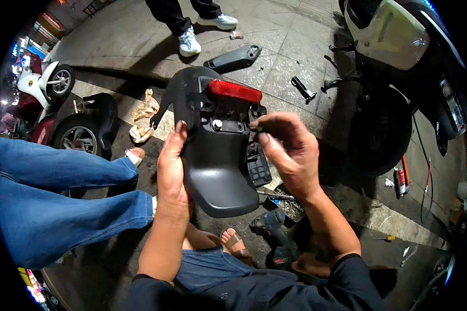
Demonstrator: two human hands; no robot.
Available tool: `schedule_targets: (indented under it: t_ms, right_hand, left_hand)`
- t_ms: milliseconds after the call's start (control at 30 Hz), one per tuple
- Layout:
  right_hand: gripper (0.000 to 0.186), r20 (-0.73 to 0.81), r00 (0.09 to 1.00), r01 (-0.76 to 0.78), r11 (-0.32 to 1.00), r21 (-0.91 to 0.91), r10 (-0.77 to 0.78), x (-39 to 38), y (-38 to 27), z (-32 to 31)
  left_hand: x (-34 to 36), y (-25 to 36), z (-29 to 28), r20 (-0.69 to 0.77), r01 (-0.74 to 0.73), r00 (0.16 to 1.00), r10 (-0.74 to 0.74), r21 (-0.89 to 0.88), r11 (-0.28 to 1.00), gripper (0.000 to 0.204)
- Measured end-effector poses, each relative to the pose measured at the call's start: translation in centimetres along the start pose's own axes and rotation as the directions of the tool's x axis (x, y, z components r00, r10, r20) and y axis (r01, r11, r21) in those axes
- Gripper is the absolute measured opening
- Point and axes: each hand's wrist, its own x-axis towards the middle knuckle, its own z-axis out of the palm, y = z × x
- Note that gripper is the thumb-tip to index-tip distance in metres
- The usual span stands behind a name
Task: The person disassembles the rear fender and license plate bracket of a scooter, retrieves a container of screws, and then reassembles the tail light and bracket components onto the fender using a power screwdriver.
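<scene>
My left hand (172, 168) grips the left edge of a black plastic rear fender (218, 181), lifted in front of me. Across the fender's upper part runs a long red reflector (235, 92). Below it, a bolt with a pale head (217, 124) sits in a dark bracket (232, 126). My right hand (293, 150) is closed in a pinch at the bracket's right end; anything between thumb and forefinger is too small and dark to make out. A ribbed black plastic part (259, 171) shows behind the fender's right side.
By my feet lie a cordless drill (275, 236) and a tray of small hardware (290, 207). A motorbike's rear wheel (381, 132) stands right, a spray can (399, 181) near it. A grey cover (234, 58) lies ahead. People stand left (62, 197) and far ahead (189, 41).
</scene>
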Motion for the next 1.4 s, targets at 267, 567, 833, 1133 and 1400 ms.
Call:
schedule_targets:
  t_ms: [267,567,833,1133,1400]
  right_hand:
    - [0.02,0.055,0.961,0.271,0.876,-0.4,-0.271,0.6,-2.1,0.6]
    - [0.018,0.137,0.978,0.206,0.805,-0.556,-0.156,-0.4,-3.5,-1.3]
    - [0.023,0.069,0.983,0.184,0.9,-0.395,-0.171,0.5,-0.2,-2.8]
    - [0.05,0.385,0.85,-0.503,0.334,0.797,0.36,-4.9,0.9,-1.7]
    - [0.031,0.148,0.868,-0.381,0.443,0.812,0.474,-4.6,-3.1,-2.0]
  left_hand:
    - [-0.9,-0.2,1.0,0.01,-0.038,0.999,0.037,0.016,0.999,0.024]
    - [-2.9,-1.4,2.7,0.157,0.009,0.987,-0.021,0.075,0.997,0.043]
    - [-0.2,-1.2,3.5,0.03,-0.168,0.986,0.165,0.213,0.963,0.022]
    - [-0.9,-1.8,2.0,0.45,0.259,0.866,-0.217,-0.033,0.965,0.04]
    - [-2.6,-4.1,2.3,0.196,0.064,0.965,-0.175,0.469,0.881,0.044]
